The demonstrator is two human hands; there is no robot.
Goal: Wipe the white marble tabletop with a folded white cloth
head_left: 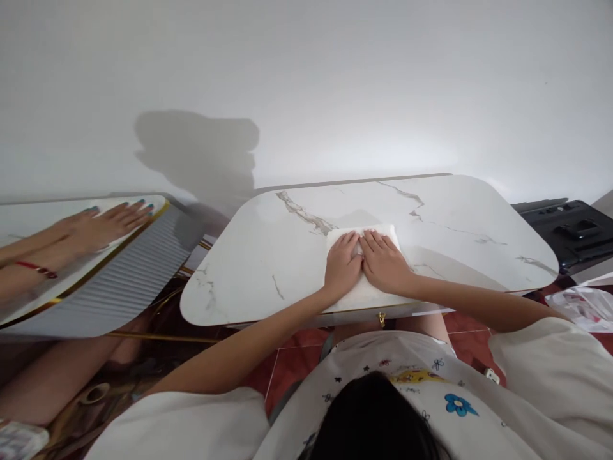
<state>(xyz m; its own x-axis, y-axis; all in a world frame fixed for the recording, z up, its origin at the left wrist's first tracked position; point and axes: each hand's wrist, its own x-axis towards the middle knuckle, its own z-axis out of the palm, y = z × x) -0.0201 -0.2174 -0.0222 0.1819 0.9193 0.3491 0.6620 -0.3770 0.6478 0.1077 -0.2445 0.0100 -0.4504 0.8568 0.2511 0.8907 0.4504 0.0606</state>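
A white folded cloth or tissue [364,295] lies flat on the white marble-patterned tabletop [258,255], close to its front edge. My left hand [343,265] rests palm down on the left part of it, fingers stretched forward. Beside it, my right hand [385,262] lies flat on the right part, its fingers also extended. The two hands meet near the middle, thumbs and forefingers close together. Neither hand grips the cloth; both are laid on top of it. Whatever is under the palms is hidden.
At left, another person's hands [105,227] lie flat on a second table with a gold trim [143,241] and ribbed side. A glossy black appliance [569,233] and a clear plastic bag [582,306] are at right. A pale wall [335,89] stands behind.
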